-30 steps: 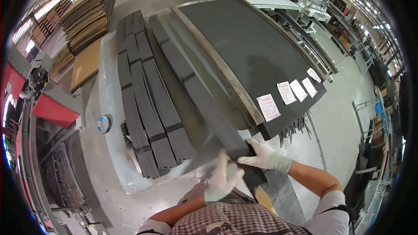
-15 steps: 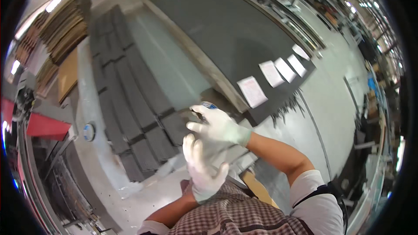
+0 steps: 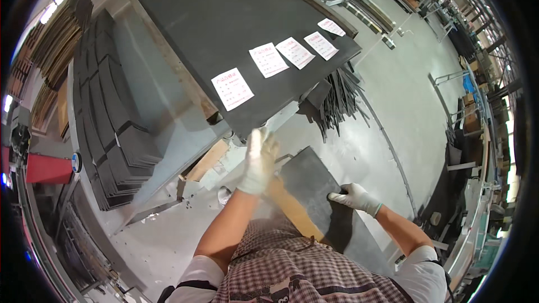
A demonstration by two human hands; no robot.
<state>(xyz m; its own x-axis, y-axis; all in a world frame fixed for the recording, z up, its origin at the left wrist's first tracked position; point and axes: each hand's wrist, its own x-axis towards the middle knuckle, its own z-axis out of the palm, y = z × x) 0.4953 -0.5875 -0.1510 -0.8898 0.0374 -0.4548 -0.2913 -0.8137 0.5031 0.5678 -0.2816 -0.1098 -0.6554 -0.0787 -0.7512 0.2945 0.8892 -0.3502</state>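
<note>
The left grip [image 3: 259, 160] is blurred and the dark sheet [image 3: 224, 17] cropped above.

White lights [image 3: 49, 12] glowing at far left, pale floor [image 3: 393, 87] catching soft glare, left hand [image 3: 260, 160] blurring, fisheye distortion bending edges into black.

Five paper slips [image 3: 232, 88]; two hands [image 3: 357, 197]

On my feed, five white rectangular paper slips [image 3: 232, 88] lie from eleven to one o'clock on a broad, dark-grey flat sheet [image 3: 202, 17]. I make out a red printed heading on the eleven-o'clock slip; its smaller lines blur beyond reading.
</note>
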